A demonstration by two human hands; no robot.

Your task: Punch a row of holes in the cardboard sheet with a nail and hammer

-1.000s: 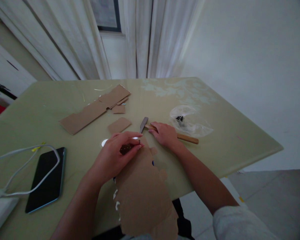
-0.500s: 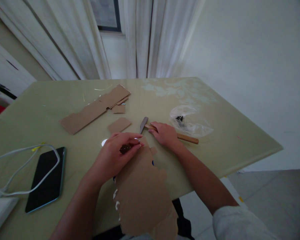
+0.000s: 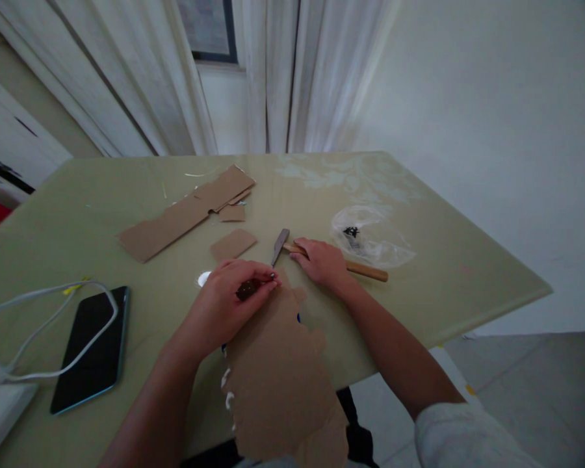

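Note:
My right hand (image 3: 322,261) is wrapped round the wooden handle of a hammer (image 3: 365,270). The hammer's metal head lies just beyond my left fingertips. With thumb and forefinger, my left hand (image 3: 227,296) pinches a small nail (image 3: 272,275), of which only the dark tip shows. Those fingers rest at the far end of a brown cardboard piece (image 3: 280,383), which stretches back over the table's near edge towards my body. White bits run along its left edge, and a bit of blue shows at its right side. What lies under the cardboard is hidden.
On the table (image 3: 419,305), cardboard strips (image 3: 185,214) lie at the far left, with a small cardboard square (image 3: 234,244) nearer. A clear plastic bag (image 3: 385,244) holding small black pieces is at right. A phone (image 3: 95,348) and white cable (image 3: 49,375) are at left.
The left fingers have shifted very slightly, and the dark tip of the nail shows more clearly between them. The right hand and hammer are almost unmoved.

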